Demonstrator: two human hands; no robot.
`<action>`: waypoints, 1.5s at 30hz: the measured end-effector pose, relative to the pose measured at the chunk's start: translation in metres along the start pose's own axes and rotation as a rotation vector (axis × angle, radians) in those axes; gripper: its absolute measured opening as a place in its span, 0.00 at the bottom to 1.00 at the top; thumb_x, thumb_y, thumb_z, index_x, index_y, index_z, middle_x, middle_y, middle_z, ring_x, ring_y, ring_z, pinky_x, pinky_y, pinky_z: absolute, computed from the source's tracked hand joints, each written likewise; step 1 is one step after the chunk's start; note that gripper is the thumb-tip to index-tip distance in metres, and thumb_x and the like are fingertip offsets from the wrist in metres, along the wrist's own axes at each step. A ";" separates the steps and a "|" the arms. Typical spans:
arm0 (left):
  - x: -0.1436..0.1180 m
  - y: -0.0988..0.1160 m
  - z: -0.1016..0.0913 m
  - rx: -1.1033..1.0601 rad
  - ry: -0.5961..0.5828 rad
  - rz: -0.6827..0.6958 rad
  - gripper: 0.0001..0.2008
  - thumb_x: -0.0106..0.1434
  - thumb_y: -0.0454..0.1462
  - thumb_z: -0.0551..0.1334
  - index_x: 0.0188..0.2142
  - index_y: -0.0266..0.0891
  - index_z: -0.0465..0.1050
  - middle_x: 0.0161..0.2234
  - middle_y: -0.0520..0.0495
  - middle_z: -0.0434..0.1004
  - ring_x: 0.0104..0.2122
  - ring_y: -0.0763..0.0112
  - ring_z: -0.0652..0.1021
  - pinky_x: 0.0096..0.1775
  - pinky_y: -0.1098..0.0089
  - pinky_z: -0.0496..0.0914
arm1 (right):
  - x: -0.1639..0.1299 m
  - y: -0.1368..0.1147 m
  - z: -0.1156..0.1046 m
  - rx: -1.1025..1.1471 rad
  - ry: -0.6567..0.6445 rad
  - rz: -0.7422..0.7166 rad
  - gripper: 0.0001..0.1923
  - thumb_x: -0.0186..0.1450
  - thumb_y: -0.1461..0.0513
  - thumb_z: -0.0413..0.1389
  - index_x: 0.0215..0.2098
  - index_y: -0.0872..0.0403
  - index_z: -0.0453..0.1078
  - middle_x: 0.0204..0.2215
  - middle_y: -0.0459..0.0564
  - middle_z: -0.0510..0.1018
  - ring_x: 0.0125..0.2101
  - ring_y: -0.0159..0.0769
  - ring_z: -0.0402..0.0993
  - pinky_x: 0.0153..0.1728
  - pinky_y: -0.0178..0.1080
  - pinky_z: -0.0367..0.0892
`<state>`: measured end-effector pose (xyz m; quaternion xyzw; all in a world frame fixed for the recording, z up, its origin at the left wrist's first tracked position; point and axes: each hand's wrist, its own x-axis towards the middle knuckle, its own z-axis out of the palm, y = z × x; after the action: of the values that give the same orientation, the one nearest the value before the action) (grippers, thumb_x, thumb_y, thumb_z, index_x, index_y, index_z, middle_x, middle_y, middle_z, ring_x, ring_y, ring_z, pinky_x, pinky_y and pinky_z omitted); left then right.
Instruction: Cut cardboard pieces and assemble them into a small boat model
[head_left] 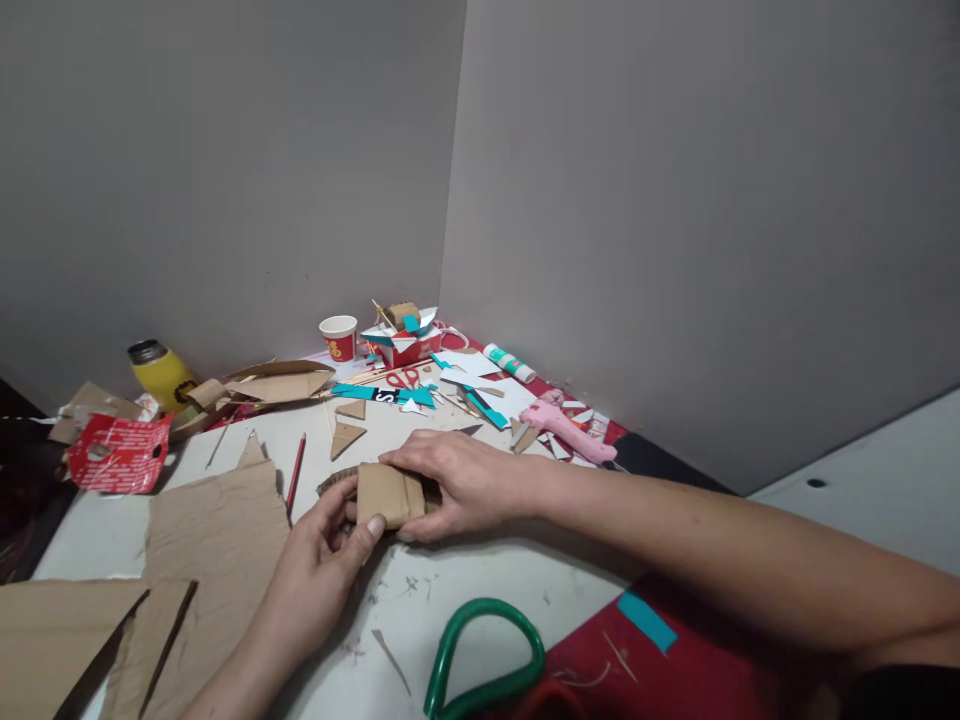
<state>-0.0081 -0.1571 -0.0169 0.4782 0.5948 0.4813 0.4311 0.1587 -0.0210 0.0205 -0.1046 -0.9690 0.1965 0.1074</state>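
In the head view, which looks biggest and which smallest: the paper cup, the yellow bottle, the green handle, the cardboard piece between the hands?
1. Green handle, though it is nearest the camera and cut off.
2. Cardboard piece and yellow bottle: too alike to rank.
3. Paper cup.

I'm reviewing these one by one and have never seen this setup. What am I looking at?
There's no machine here: one person works with two bare hands, seen from a camera worn on the head, looking forward and down. The left hand and right hand hold a small cardboard piece between them. On the table lie a large cardboard sheet, a red pencil, a pink glue gun and a green loop handle. A paper cup and yellow bottle stand farther back.
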 end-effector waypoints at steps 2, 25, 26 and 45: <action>0.001 -0.001 -0.001 -0.023 0.006 -0.017 0.26 0.62 0.45 0.62 0.57 0.39 0.66 0.42 0.44 0.80 0.38 0.64 0.77 0.39 0.68 0.70 | 0.003 -0.002 -0.002 -0.012 0.011 -0.004 0.29 0.55 0.51 0.64 0.50 0.60 0.70 0.39 0.57 0.76 0.40 0.44 0.71 0.41 0.43 0.68; 0.008 -0.007 -0.002 -0.015 0.009 0.023 0.26 0.62 0.46 0.62 0.57 0.40 0.65 0.34 0.48 0.78 0.36 0.66 0.76 0.40 0.68 0.69 | 0.015 0.005 0.014 -0.048 0.074 -0.008 0.29 0.55 0.52 0.64 0.48 0.62 0.71 0.36 0.56 0.75 0.37 0.43 0.70 0.40 0.42 0.67; 0.008 -0.006 -0.001 -0.018 0.013 0.011 0.26 0.62 0.46 0.63 0.57 0.40 0.65 0.32 0.49 0.78 0.34 0.67 0.76 0.37 0.69 0.69 | 0.015 0.005 0.013 -0.045 0.065 -0.008 0.29 0.55 0.52 0.64 0.48 0.63 0.71 0.36 0.57 0.75 0.37 0.43 0.70 0.40 0.42 0.67; 0.005 -0.003 -0.006 0.046 -0.043 0.046 0.14 0.62 0.45 0.62 0.43 0.40 0.69 0.32 0.50 0.78 0.34 0.67 0.78 0.35 0.71 0.70 | -0.049 -0.019 0.020 -0.043 0.317 0.085 0.10 0.60 0.59 0.63 0.39 0.55 0.76 0.35 0.53 0.75 0.37 0.41 0.68 0.41 0.45 0.62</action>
<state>-0.0153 -0.1533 -0.0195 0.5119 0.5852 0.4670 0.4212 0.1978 -0.0568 0.0019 -0.1772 -0.9387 0.1610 0.2480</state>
